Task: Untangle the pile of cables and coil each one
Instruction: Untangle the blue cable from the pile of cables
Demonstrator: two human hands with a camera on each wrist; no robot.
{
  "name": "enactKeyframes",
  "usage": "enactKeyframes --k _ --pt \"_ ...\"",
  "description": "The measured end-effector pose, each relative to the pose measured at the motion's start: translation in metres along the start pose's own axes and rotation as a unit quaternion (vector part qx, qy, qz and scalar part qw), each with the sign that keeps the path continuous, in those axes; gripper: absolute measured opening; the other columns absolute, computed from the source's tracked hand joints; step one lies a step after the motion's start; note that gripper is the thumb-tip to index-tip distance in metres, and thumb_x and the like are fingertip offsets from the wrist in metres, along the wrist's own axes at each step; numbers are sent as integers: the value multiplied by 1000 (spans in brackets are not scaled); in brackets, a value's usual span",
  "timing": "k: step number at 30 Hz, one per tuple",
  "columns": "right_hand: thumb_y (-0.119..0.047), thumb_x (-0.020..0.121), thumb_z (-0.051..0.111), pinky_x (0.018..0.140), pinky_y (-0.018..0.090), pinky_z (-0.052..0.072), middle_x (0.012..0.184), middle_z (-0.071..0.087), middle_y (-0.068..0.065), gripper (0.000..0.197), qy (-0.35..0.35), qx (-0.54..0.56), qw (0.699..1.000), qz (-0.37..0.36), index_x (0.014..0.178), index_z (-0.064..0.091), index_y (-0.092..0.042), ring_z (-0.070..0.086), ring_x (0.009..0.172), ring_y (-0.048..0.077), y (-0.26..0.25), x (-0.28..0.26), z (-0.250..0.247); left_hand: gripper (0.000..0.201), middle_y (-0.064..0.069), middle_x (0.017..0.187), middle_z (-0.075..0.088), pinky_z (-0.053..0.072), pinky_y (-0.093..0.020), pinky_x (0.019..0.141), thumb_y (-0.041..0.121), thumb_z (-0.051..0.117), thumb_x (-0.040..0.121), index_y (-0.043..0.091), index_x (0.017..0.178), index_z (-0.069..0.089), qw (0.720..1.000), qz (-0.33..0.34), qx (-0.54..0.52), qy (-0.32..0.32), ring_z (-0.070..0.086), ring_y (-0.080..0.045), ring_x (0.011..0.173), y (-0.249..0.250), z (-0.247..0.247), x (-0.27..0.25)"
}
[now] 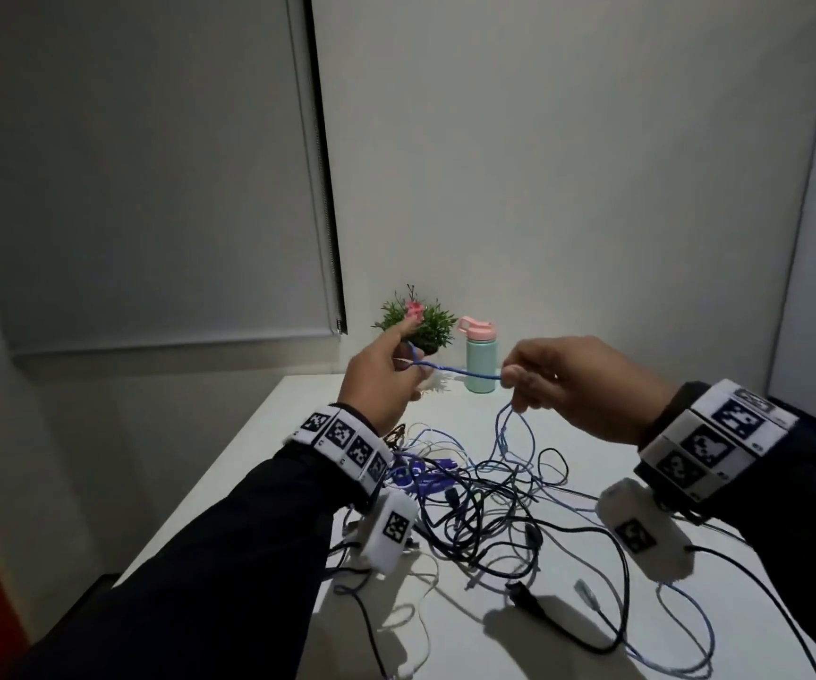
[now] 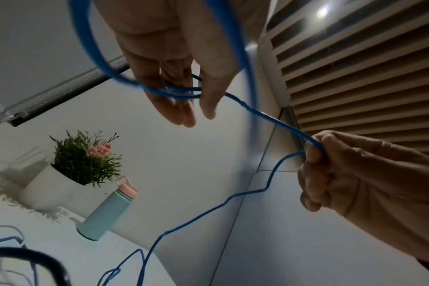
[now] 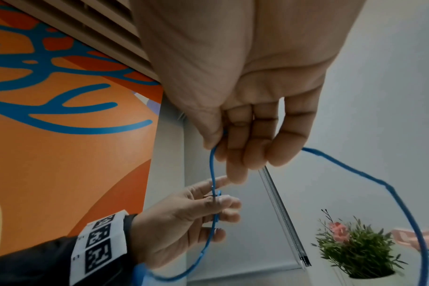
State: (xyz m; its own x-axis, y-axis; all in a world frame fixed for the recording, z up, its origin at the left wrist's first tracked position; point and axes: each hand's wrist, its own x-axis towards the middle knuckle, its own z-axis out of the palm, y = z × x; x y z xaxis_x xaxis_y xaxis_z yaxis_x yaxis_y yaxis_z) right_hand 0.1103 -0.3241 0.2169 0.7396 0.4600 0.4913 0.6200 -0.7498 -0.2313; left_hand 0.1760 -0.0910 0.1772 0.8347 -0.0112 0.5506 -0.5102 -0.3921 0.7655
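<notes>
Blue cable runs taut from 9 to 3 o'clock between the hands — left hand pinching its loops, right hand clamped on the tail dropping to the pile on the counter.

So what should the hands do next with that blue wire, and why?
Probably the right hand should carry its pinched stretch of the blue cable over to the left hand to lay on another loop. The left hand already holds blue loops, a short stretch runs between the hands, and the rest hangs down into the tangled pile on the table.
</notes>
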Motion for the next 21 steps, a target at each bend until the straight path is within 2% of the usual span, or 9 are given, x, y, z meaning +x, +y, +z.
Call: enactKeyframes --k 2,4,6,9,11,13,15,19,21 --pt "-28 100 51 63 17 43 71 72 -14 17 30 13 999 11 85 60 -26 60 64 -6 7 -6 -1 59 3 83 69 56 -21 71 15 76 88 28 142 55 999 4 27 -29 69 -12 81 -1 -1 -3" --pt "-30 100 49 63 24 47 71 71 -13 20 108 33 993 24 83 58 -25 60 62 -1 19 -6 -8 66 2 82 74 54 -19 72 30 79 86 26 145 49 990 4 98 -99 71 -9 77 -5 -2 -10" --pt "-30 101 48 64 27 50 70 71 -12 22 181 58 981 42 83 58 -23 61 60 2 34 -4 -18 74 -1 84 76 58 -26 73 29 77 88 25 151 40 982 0 97 -161 73 -14 77 -10 -6 -18" --pt "-28 102 46 62 25 48 69 71 -10 23 199 55 976 69 82 56 -21 60 57 2 53 1 -20 73 1 82 72 51 -25 56 20 71 93 33 152 30 974 -1 26 -225 70 -14 71 -17 -14 -26" --pt "-29 102 46 61 20 45 68 69 -11 23 206 35 974 91 82 54 -22 60 56 2 66 -1 -16 66 0 81 68 49 -25 48 16 69 95 35 149 35 967 -11 18 -254 68 -15 68 -16 -14 -29" --pt "-30 101 46 57 14 40 64 68 -11 22 191 14 975 112 82 54 -23 59 56 4 77 -2 -9 48 1 79 66 48 -24 45 16 64 97 27 141 49 964 -11 80 -252 68 -14 64 -15 -13 -30" --pt "-29 101 48 57 24 36 64 65 -9 20 143 -36 979 141 82 55 -23 58 62 16 87 -5 -4 31 3 75 68 45 -24 43 18 59 100 21 130 57 969 -17 108 -223 62 -12 53 -11 -11 -30" --pt "-30 98 54 78 33 45 95 64 6 20 -48 -168 971 160 93 70 -19 61 91 29 84 -12 15 21 1 62 63 34 -18 39 22 51 104 15 119 65 981 -58 88 -161 42 -9 36 -4 -8 -30" --pt "-36 95 57 90 34 44 109 58 5 19 -76 -204 969 117 102 72 -25 56 105 27 70 -14 25 23 3 59 60 33 -18 40 23 50 104 16 111 70 979 -46 123 -159 42 -7 37 2 -2 -31"
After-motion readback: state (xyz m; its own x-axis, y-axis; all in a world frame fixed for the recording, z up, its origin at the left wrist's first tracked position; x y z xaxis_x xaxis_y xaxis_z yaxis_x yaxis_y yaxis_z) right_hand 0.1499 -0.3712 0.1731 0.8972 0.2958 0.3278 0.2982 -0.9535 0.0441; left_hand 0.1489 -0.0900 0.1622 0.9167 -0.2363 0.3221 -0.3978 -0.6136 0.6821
